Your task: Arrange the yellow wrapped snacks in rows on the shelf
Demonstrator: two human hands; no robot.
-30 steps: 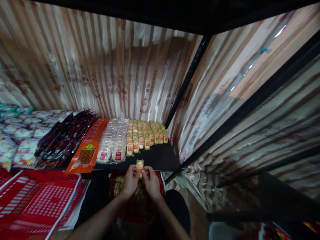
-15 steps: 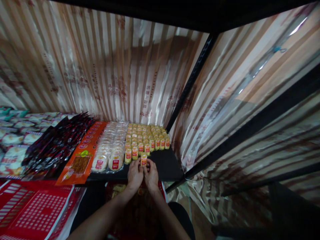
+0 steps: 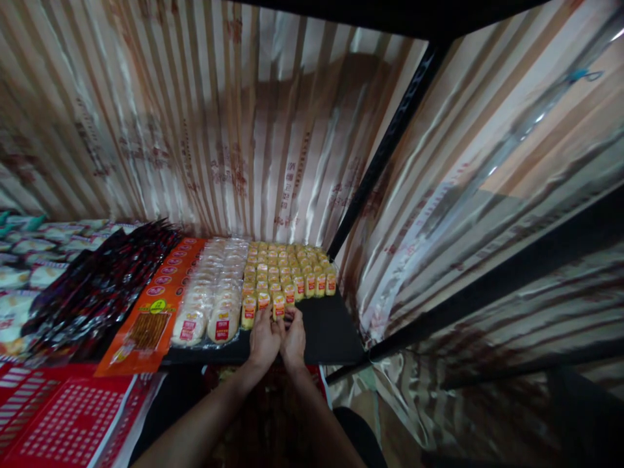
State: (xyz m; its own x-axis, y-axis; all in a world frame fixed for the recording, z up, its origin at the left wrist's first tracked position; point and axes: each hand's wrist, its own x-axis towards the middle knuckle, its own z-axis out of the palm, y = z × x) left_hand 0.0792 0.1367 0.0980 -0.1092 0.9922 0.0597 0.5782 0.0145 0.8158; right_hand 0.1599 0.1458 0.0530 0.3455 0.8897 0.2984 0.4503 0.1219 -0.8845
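Writing: the yellow packet (image 3: 279,305) has a red label, but the print is too small to read.
Hidden: its lower end is behind the fingertips.
Axis: upright, long axis vertical, label toward the camera.
Place: front of the packet rows (image 3: 297,270) on the black shelf (image 3: 327,331).
Hands: left hand (image 3: 263,339) and right hand (image 3: 294,338) are together, pinching the yellow packet.

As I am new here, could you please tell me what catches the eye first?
Rows of small yellow red-labelled packets fill the right end of the black shelf, before a shiny striped curtain. At their front row, the left hand and right hand pinch one such packet.
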